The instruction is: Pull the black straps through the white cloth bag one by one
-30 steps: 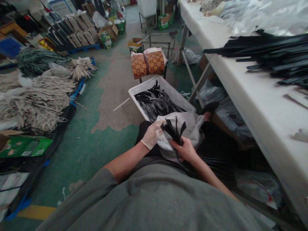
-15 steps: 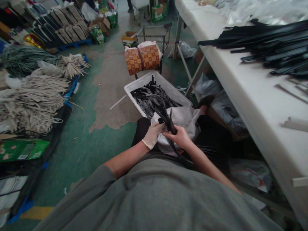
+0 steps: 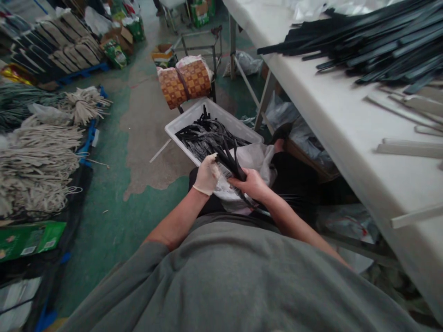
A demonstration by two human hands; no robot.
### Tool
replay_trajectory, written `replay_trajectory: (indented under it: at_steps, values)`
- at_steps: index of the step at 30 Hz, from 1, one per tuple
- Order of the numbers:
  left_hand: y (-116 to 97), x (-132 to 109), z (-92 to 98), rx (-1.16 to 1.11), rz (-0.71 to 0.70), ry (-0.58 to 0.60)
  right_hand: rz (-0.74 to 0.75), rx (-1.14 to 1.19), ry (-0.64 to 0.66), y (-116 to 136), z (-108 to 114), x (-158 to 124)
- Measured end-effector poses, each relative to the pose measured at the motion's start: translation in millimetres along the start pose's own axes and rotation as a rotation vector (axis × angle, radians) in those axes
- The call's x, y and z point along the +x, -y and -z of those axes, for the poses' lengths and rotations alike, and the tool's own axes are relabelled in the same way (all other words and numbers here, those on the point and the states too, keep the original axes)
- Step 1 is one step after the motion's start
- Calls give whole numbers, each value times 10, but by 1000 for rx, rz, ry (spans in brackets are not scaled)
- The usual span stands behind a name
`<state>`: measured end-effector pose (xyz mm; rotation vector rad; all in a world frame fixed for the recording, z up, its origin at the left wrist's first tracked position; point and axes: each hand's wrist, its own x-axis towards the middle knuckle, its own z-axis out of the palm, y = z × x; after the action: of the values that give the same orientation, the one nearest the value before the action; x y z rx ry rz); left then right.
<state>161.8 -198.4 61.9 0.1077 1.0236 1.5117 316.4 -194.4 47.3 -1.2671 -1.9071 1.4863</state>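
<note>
Several flexible black strips (image 3: 228, 161) run across my lap between my two hands. My right hand (image 3: 252, 184), bare, is closed around them near their middle. On the left, my gloved left hand (image 3: 207, 174) has its fingers closed at the strips' far end; its fingertips are partly hidden. Beneath both hands a white plastic sack (image 3: 258, 159) covers my lap. Just beyond my knees stands a white plastic tub (image 3: 238, 124) heaped with more black strips (image 3: 207, 133), some dusted with white powder.
To the right is a white-topped table (image 3: 332, 120) bearing long black strips (image 3: 363, 41) and pale strips (image 3: 411, 148). A checkered roll (image 3: 187, 82) sits on a metal frame behind the tub. Bundles of beige cords (image 3: 41, 161) lie on the left. Plastic bags (image 3: 304, 129) fill the space under the table.
My left hand has moved forward and left along the strips, to their far end. My right hand keeps its hold. The whole view has turned slightly to the right.
</note>
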Motion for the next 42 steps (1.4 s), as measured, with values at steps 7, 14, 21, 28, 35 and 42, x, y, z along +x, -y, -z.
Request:
replay_trajectory:
  at_steps: [7,14,21,28,35,42]
  values:
    - [-87,173,76,-51,-8,4,-52,32,74,-163,-14,-198]
    - [-220,253,200,-3,-36,-64,-39,26,137,-377,-37,-349]
    - [-621,307,218,501,-231,92,-141,35,245,-429,69,-383]
    - [-1468,378,58,674,-468,-2,-231,168,81,-354,490,-452]
    - [-2090,552,-345,777,-681,-45,-210,181,-269,-491,906,-651]
    - [-2713,993,-830,769,-956,-147,-294,198,-371,-843,973,-766]
